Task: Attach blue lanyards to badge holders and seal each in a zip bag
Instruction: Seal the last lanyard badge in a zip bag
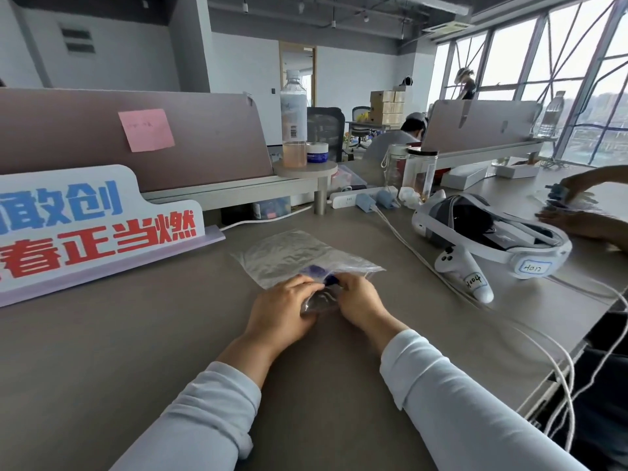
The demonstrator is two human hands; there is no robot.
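A clear zip bag [295, 253] lies flat on the grey desk [142, 328] in front of me, its near end under my hands. A blue lanyard [317, 270] shows through the plastic at that near end. A clear badge holder [319, 302] sits between my hands, mostly hidden by them. My left hand [283, 309] and my right hand [360, 300] both curl their fingers round the bundle of bag, lanyard and holder, fingertips nearly meeting.
A white sign with blue and red characters [91, 226] stands at the left. A VR headset [489, 229] and controller [465, 271] lie at the right, with white cables [543, 341] trailing off the desk edge. Another person's hands [584, 212] work at far right. A bottle [294, 120] stands behind.
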